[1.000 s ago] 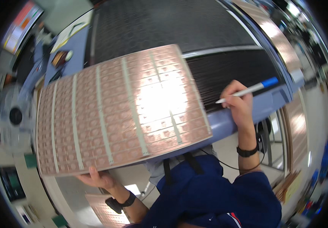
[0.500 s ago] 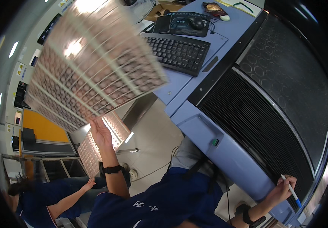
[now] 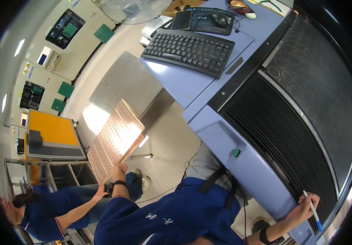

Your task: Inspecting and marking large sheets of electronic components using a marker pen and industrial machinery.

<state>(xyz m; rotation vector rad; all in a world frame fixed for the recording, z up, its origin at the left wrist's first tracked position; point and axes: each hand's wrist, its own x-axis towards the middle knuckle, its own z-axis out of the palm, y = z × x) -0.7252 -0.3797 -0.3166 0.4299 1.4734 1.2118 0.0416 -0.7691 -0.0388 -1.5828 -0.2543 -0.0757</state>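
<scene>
My left hand (image 3: 120, 171) is closed at the near edge of a copper-coloured panel (image 3: 111, 136) patterned with rows of small round marks. This panel lies on or just over a stack of similar panels (image 3: 134, 148); a gap between them cannot be made out. My right hand (image 3: 309, 205) holds a white marker pen (image 3: 313, 210) with a blue end. It rests at the near right corner of the black ribbed bed (image 3: 280, 132) of a blue-grey machine (image 3: 241, 163). A co-worker's hand (image 3: 99, 192) touches the panels' near left corner.
A metal table (image 3: 121, 81) stands beyond the panels. On the machine's top are a black keyboard (image 3: 190, 51), a mouse (image 3: 220, 19) and a phone-like black slab (image 3: 181, 20). A fan (image 3: 135, 9) stands behind. The co-worker (image 3: 55, 208) is close on my left. A cable (image 3: 163, 192) crosses the floor.
My left hand has brought the panel down and away from in front of the camera, onto or near the stack, uncovering the table and fan. The right hand with the marker has barely moved.
</scene>
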